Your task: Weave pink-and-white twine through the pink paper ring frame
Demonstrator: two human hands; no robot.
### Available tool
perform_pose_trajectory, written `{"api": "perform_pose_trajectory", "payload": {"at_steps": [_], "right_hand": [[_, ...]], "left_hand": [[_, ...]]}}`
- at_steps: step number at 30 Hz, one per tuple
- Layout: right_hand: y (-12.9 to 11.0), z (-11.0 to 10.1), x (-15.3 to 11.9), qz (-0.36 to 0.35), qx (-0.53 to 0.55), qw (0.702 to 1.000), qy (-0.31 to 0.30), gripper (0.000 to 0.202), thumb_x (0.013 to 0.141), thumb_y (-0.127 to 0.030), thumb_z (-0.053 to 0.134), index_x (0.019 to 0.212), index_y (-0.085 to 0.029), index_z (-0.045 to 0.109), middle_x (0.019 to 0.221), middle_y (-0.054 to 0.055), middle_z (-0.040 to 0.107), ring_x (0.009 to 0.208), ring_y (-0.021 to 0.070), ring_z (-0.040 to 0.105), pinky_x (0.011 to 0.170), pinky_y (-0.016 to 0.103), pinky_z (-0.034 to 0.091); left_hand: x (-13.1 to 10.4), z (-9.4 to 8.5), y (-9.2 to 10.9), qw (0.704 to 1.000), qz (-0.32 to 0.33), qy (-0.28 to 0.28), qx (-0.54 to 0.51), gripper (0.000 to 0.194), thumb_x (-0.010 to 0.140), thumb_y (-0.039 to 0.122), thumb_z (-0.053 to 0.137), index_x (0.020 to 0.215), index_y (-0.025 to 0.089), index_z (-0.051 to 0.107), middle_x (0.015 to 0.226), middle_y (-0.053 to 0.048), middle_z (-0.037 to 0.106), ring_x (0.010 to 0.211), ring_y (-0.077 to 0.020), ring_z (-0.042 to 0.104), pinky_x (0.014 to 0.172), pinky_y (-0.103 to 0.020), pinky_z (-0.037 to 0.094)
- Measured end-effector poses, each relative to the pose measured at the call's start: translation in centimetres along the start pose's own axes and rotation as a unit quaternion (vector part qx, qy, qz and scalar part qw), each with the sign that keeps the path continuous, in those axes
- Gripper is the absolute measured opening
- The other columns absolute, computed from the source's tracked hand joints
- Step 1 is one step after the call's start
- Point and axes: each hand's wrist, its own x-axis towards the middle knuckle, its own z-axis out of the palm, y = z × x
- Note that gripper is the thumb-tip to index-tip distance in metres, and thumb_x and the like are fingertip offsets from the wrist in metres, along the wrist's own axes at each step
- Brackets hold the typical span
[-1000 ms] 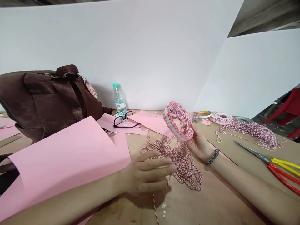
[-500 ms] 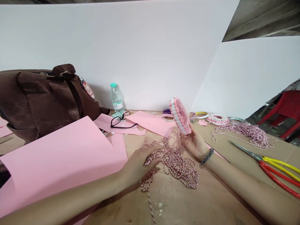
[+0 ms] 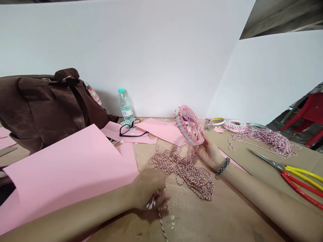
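Right hand holds a twine-wrapped ring upright above the table; left hand is closed on a gathered length of red-and-white twine, pulling slack from the loose heap. Looks like mid-wrapping; the next pass calls for feeding untangled twine through the ring. Brown cardboard tabletop, pink paper sheets, scissors, white backdrop.

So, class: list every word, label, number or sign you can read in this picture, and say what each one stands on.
None can be read.
Water bottle: its label carries print, too small and blurred to read.
Charm on the brown bag: a red and white picture, with no legible text.
Pink paper, scissors and the string-wrapped ring: no writing visible.
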Motion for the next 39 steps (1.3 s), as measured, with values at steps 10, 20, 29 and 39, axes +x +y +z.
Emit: {"api": "perform_pose_trajectory", "payload": {"at_steps": [10,20,29,39], "right_hand": [[-0.4,-0.3,0.1,0.012,-0.001,1.000,0.013,0.017,0.091,-0.023,0.051,0.105,-0.019,0.059,0.092,0.003,0.074,0.067,0.0125,0.069,0.048,0.019,0.057],[-0.5,0.1,-0.1,0.031,0.042,0.998,0.024,0.019,0.095,-0.024,0.044,0.100,-0.020,0.061,0.086,0.002,0.073,0.061,0.0100,0.066,0.049,0.018,0.055],[-0.4,-0.4,0.2,0.023,0.015,1.000,0.007,0.015,0.090,-0.023,0.053,0.103,-0.022,0.060,0.088,0.001,0.074,0.063,0.0112,0.067,0.049,0.019,0.057],[-0.3,-0.4,0.0,0.016,0.019,1.000,0.010,0.019,0.094,-0.023,0.046,0.107,-0.018,0.059,0.094,0.005,0.073,0.069,0.0122,0.069,0.058,0.022,0.059]], "left_hand": [[1.5,-0.7,0.7,0.994,-0.028,0.036,0.098,0.017,0.088,0.024,0.050,0.078,0.020,0.063,0.085,-0.007,0.067,0.086,-0.0187,0.060,0.077,-0.031,0.047],[0.2,-0.1,0.7,0.992,-0.117,0.016,-0.053,0.028,0.092,0.044,0.038,0.079,0.022,0.050,0.056,0.001,0.056,0.050,-0.0139,0.051,0.052,-0.025,0.043],[1.0,-0.6,0.7,0.990,-0.089,0.087,0.060,0.020,0.088,0.030,0.051,0.080,0.023,0.068,0.066,-0.002,0.063,0.063,-0.0145,0.056,0.062,-0.027,0.046],[0.3,-0.3,1.3,0.999,0.005,0.024,-0.042,0.024,0.088,0.031,0.045,0.066,0.022,0.047,0.058,-0.001,0.055,0.057,-0.0146,0.052,0.059,-0.027,0.046]]}}
